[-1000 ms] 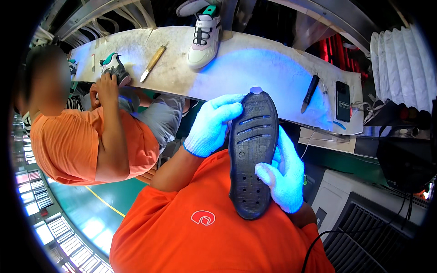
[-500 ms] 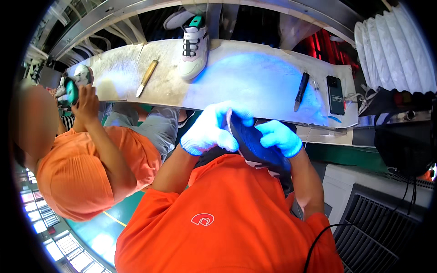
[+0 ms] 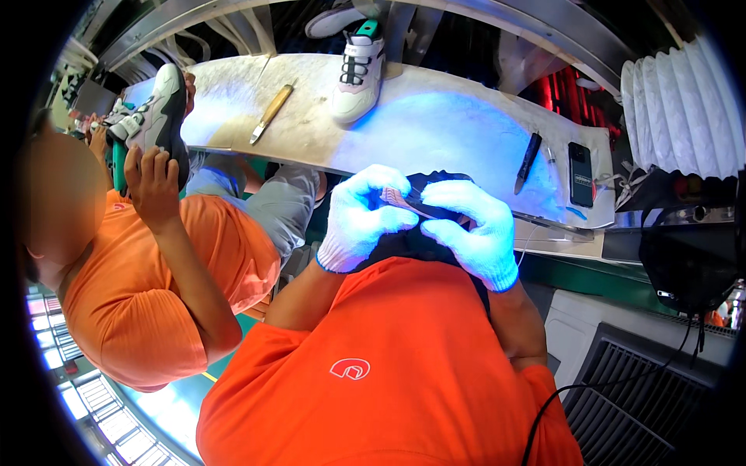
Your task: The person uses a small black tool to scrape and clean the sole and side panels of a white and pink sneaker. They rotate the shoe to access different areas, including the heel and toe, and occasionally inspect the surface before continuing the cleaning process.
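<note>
I hold a shoe sole (image 3: 403, 201), dark with a pinkish ribbed edge, in front of my chest. My left hand (image 3: 359, 220), in a white knitted glove lit blue, pinches its left end between thumb and fingers. From the right, my right hand (image 3: 475, 227), gloved the same way, closes thumb and fingers on it. The gloves cover much of the sole, and whether an upper is attached cannot be made out. Beyond my hands, a white shoe (image 3: 358, 81) with dark laces and a green piece in its opening stands on the bench.
The pale workbench (image 3: 311, 147) bears a wooden-handled knife (image 3: 272, 114), a dark-handled knife (image 3: 528, 163) and a phone (image 3: 580, 175). At left, a co-worker in an orange shirt (image 3: 179, 287) holds a shoe (image 3: 158, 116). A white ribbed duct (image 3: 682, 109) stands far right; a black cable (image 3: 571, 386) runs beside my arm.
The sole has turned from its broad dark face to its narrow edge. My right hand has moved in toward my left. The co-worker's shoe has come up into fuller view.
</note>
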The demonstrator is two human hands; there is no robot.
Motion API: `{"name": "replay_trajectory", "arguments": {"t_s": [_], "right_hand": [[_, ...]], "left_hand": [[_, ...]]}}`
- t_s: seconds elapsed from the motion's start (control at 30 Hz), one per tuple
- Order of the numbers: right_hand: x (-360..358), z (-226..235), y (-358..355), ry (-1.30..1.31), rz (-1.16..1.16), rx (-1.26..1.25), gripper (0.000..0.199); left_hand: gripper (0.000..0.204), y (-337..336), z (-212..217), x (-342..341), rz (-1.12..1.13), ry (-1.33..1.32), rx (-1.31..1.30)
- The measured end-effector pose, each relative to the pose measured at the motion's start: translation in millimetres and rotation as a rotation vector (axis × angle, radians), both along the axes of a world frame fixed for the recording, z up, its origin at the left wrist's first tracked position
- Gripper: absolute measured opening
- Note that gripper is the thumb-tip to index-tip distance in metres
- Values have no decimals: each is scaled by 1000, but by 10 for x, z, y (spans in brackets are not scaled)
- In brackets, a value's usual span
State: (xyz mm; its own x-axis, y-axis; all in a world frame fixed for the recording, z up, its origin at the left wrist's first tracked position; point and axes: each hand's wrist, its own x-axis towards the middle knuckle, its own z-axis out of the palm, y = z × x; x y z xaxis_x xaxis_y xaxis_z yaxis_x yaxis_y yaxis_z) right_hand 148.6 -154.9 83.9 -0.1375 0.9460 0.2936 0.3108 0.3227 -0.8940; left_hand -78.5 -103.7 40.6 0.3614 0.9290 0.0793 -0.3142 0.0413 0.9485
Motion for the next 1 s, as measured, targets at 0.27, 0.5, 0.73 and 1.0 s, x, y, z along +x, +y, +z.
{"name": "replay_trajectory", "arguments": {"t_s": [0.27, 0.5, 0.73, 1.0], "right_hand": [[-214, -34, 79, -119, 18, 74, 42], [-350, -112, 74, -214, 51, 210, 37], [-405, -172, 67, -283, 90, 255, 37], [-450, -140, 111, -284, 103, 200, 34]], "left_hand": [[42, -45, -89, -214, -4, -68, -148], [31, -75, -40, -491, -70, 59, -42], [34, -74, -43, -686, -102, 191, 128], [29, -25, -27, -749, -82, 245, 233]]}}
